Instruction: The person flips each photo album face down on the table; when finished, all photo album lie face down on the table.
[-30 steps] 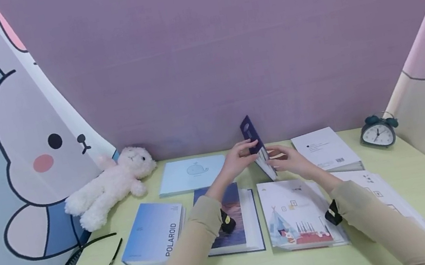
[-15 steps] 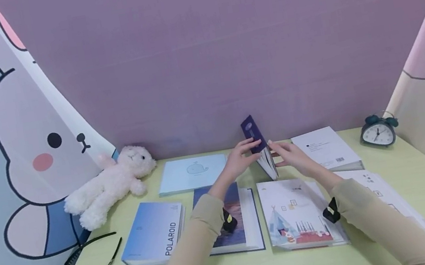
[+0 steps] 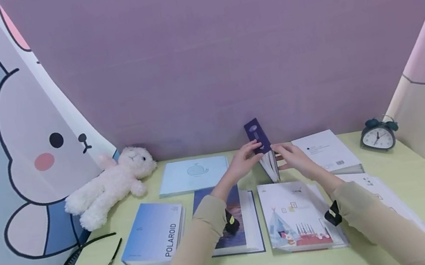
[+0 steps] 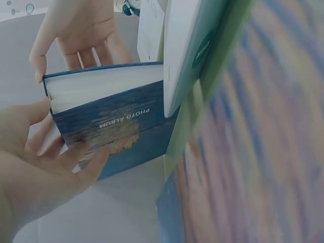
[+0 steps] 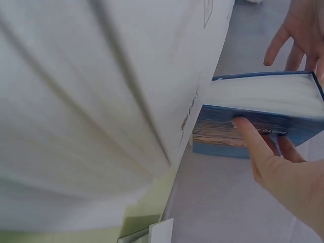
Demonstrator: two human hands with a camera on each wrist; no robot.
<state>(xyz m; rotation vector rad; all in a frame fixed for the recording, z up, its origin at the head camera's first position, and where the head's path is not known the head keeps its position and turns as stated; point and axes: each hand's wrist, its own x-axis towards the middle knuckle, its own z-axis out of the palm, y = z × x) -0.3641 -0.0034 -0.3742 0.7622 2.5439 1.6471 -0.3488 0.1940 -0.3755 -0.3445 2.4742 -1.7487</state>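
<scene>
L hand [image 3: 245, 161] & R hand [image 3: 294, 157]: grips clamped on thick dk-blue rectangular photo album [image 3: 257, 133], tilted btwn them. White rectangular bk [image 3: 327, 149] lies nr R hand.

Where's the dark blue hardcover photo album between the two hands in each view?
Head: the dark blue photo album is just right of centre.
Left wrist: album left of centre.
Right wrist: album at the right, around mid-height.
Shared landmark: the bare right hand, beside it in head, top left in left wrist, lower right in right wrist.
</scene>
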